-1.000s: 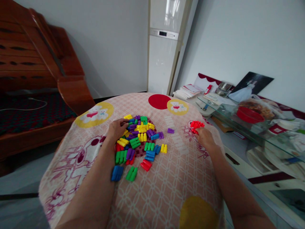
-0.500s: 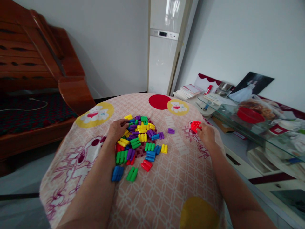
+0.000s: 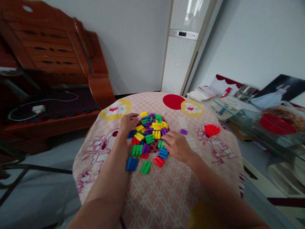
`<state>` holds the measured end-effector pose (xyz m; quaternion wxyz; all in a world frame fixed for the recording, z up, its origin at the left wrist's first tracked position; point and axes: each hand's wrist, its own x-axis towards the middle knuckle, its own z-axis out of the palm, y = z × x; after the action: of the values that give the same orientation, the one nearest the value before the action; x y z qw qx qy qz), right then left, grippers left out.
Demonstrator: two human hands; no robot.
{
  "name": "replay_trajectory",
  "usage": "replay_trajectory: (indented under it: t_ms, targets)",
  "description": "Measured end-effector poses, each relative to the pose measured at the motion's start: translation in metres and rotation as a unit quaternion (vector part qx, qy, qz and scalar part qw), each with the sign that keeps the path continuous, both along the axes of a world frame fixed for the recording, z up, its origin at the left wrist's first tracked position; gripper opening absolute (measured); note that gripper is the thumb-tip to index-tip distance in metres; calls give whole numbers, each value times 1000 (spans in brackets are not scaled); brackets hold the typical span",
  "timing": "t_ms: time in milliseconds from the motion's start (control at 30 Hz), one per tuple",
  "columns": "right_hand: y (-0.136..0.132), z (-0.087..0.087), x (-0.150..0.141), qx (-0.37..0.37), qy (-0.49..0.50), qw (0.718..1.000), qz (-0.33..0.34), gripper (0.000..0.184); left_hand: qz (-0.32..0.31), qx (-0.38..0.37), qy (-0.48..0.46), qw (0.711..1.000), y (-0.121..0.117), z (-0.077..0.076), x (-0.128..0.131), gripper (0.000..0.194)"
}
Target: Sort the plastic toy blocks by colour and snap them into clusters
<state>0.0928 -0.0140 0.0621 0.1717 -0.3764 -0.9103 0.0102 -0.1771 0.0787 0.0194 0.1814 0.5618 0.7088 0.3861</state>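
Plastic blocks shaped like joined tubes lie in a loose pile on the table; a yellow block (image 3: 157,126) is near its middle. My left hand (image 3: 129,122) rests by the pile's left edge, fingers apart and holding nothing I can see. Over the right edge, my right hand (image 3: 177,145) reaches with bent, parted fingers at a green block (image 3: 161,144), partly covering it. Just below are a blue block (image 3: 163,153) and a red block (image 3: 159,161). A cluster of red blocks (image 3: 212,130) sits apart on the right, with a purple block (image 3: 183,131) between it and the pile.
A patterned cloth (image 3: 166,197) covers the round table. A wooden bench (image 3: 102,90) stands at the left, with a charger and cable on its seat. On the right is a glass-topped cabinet (image 3: 238,117) with papers and a red bowl (image 3: 277,123). A tall white appliance (image 3: 177,63) stands behind.
My right hand has let go of the red cluster, which stays on the right, and has moved left to the pile. My left hand remains by the pile. The view has turned left.
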Motion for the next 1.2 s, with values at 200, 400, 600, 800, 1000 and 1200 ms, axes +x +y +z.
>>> replay_trajectory:
  t_ms: [200, 400, 600, 800, 1000, 1200]
  targets:
    - [-12, -18, -84, 23, -10, 978, 208, 25, 3, -21, 6, 1000, 2, -7, -16, 40]
    - [16, -32, -58, -1, 14, 987, 162, 7, -37, -54, -103, 993, 3, -19, -24, 43]
    - [22, -24, -41, 12, 64, 995, 73, 18, -40, -71, -92, 992, 9, -20, -23, 40]
    - [9, -23, -108, 15, -28, 997, 72, 19, -37, -69, -49, 996, 10, -22, -23, 40]
    - [11, -33, -124, -4, -86, 992, 90, 22, -34, -59, -65, 996, 7, -20, -21, 41]
    - [9, -14, -79, -45, 17, 996, 69, 20, -34, -74, -33, 996, 8, -17, -20, 44]
